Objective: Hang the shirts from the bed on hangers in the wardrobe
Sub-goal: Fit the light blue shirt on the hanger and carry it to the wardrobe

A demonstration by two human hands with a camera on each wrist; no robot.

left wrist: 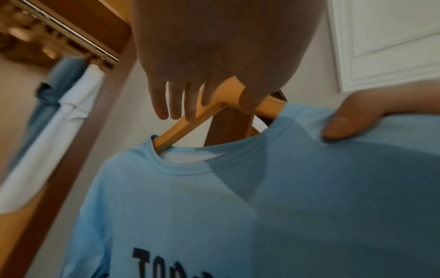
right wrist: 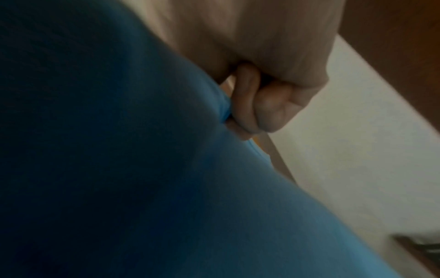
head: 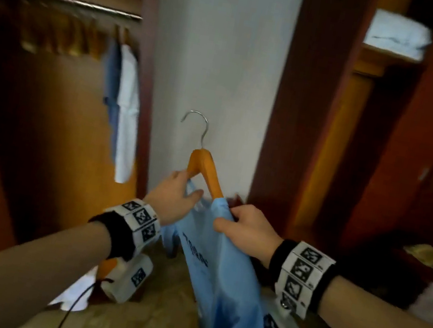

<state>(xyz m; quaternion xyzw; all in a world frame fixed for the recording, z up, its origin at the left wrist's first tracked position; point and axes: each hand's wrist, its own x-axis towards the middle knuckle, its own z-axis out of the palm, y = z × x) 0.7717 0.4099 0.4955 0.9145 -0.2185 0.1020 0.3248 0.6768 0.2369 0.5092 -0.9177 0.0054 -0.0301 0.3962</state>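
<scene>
An orange wooden hanger (head: 203,171) with a metal hook stands upright in front of the white wall. A light blue shirt (head: 224,275) with dark lettering hangs from it, its collar around both hanger arms (left wrist: 188,126). My left hand (head: 184,190) holds the hanger's left arm between fingers (left wrist: 176,105) and thumb, just above the collar (left wrist: 214,163). My right hand (head: 242,226) pinches the blue shirt's shoulder cloth over the right hanger arm; its thumb (left wrist: 342,126) presses on the fabric. In the right wrist view its curled fingers (right wrist: 257,107) grip the blue shirt (right wrist: 166,188).
The open wardrobe at left has a metal rail (head: 73,2) carrying several wooden hangers, plus a white shirt (head: 126,119) and a blue shirt (head: 111,81) at its right end. A white wall strip (head: 221,49) separates it from another wardrobe bay with folded linen (head: 397,33).
</scene>
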